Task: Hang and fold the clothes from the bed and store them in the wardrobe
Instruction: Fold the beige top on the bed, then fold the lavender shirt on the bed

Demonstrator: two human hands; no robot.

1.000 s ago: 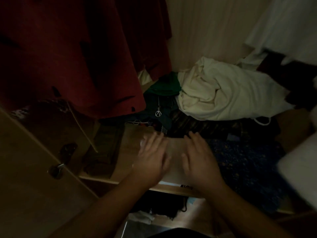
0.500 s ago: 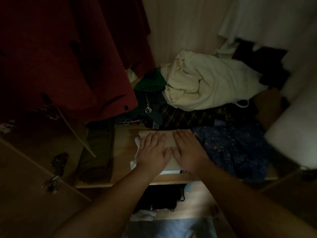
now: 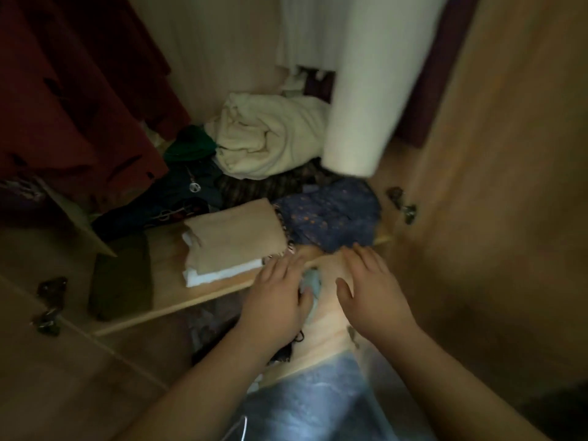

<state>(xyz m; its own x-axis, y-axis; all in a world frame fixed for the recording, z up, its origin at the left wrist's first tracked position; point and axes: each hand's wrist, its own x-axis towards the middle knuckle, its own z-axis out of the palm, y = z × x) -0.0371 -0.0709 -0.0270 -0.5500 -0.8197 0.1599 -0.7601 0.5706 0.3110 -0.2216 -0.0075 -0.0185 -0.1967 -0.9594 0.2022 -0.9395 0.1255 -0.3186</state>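
Red hanging fabric (image 3: 73,100) on your far left drapes low over the wardrobe, so anything lifted high there could snag its hem. The olive-green folded cloth (image 3: 122,278) lies right up to the front edge of the pale wooden shelf (image 3: 206,296); a nudge would probably tip it off. Beside it, the folded tan garment on its white folded layer (image 3: 235,237) sits on that shelf near the front.

Your left hand (image 3: 276,300) is just beside the stack's near corner, fingers reaching forward. Its thumb side touches a small grey-blue scrap of cloth (image 3: 313,281), but you cannot tell whether it pinches the scrap. Drag that wrist leftward and the fold may open.

The crumpled dark blue patterned cloth (image 3: 331,214) crowds the stack's right side and could ride over it. Your right hand (image 3: 372,294) is spread flat, holding nothing. The white hanging garment (image 3: 366,90) above it blocks your view and may catch a raised arm.
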